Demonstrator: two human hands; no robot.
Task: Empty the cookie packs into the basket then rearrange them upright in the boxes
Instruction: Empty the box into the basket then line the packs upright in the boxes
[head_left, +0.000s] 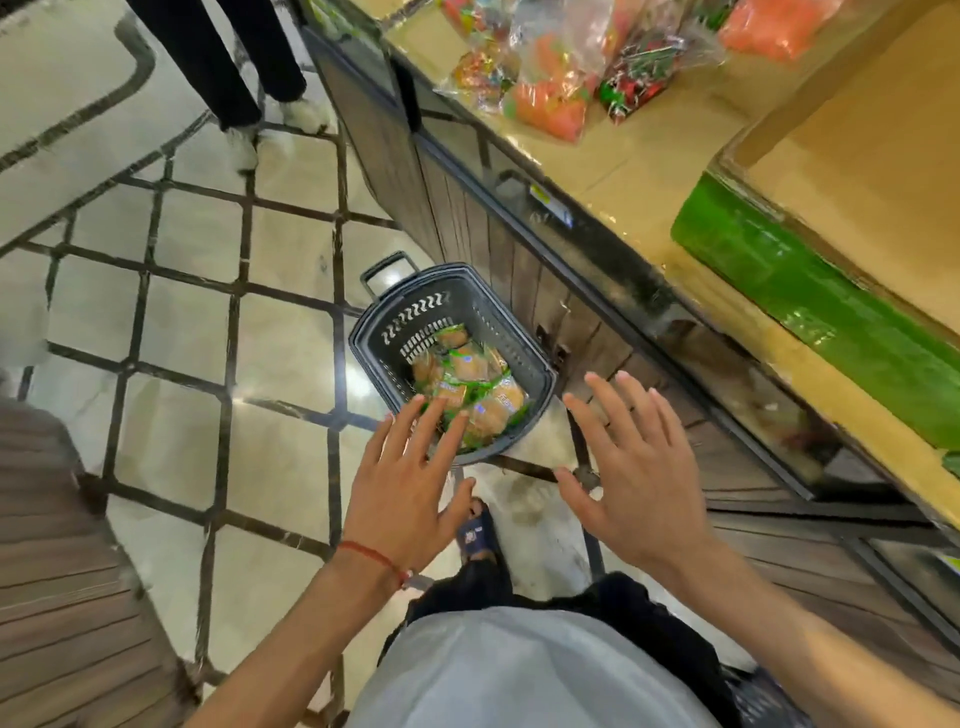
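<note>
Left hand (400, 483) and right hand (634, 478), fingers spread, empty, near basket (415, 312) of cookie packs (467, 374); shelf (613, 171) alongside bears seemingly bagged sweets (550, 98).

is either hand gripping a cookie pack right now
No, the left hand and right hand are both spread with straight fingers, and the cookie packs lie loose in the basket.

No print is legible: the cookie packs (460, 369) and the shelf tag (552, 207) are blurred.
</note>
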